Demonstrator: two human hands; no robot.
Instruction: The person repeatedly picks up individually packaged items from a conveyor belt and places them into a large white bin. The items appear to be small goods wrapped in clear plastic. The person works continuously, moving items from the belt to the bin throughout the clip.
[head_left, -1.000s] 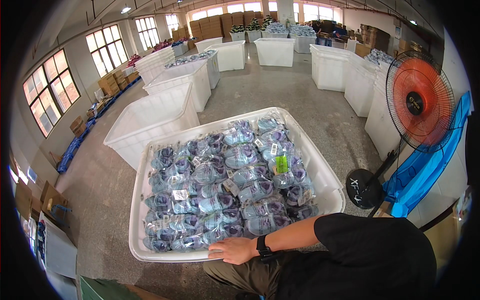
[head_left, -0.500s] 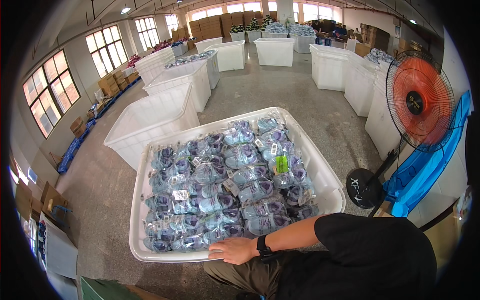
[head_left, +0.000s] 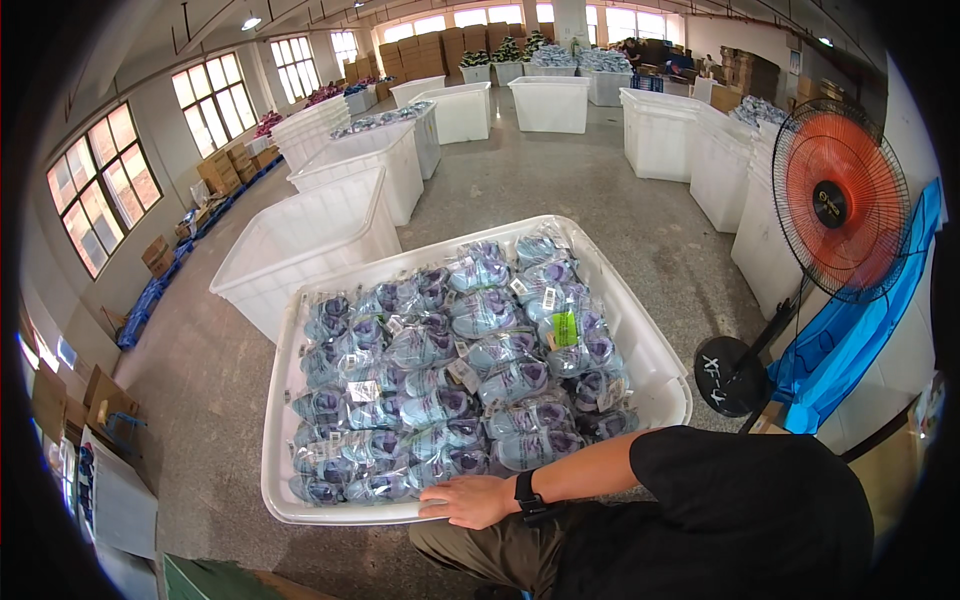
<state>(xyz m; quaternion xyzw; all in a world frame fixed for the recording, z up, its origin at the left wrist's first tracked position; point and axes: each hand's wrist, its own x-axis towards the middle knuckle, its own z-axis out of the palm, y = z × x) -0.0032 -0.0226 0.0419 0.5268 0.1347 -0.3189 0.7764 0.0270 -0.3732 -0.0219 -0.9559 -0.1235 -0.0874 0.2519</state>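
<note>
My right hand (head_left: 472,501) lies on the near rim of a large white plastic tub (head_left: 672,395), fingers stretched leftward beside the bagged shoes. A black watch (head_left: 530,494) is on that wrist, and the forearm comes in from the right out of a black sleeve. Rows of light blue shoes (head_left: 440,405) with purple linings fill the tub almost to its rim, each in a clear plastic bag. Several carry white labels (head_left: 363,391), and one near the right has a bright green tag (head_left: 565,328). My left hand is out of view.
A white bin (head_left: 300,250) stands just beyond the tub's left side, with more bins behind it. A standing fan (head_left: 838,200) and blue sheeting (head_left: 850,350) are to the right. White bins (head_left: 662,135) line the right side. Stacked cartons (head_left: 425,50) and people are far back.
My hand stays in place on the tub's rim. The whole view shifts very slightly, and a person far back at the right shows more clearly.
</note>
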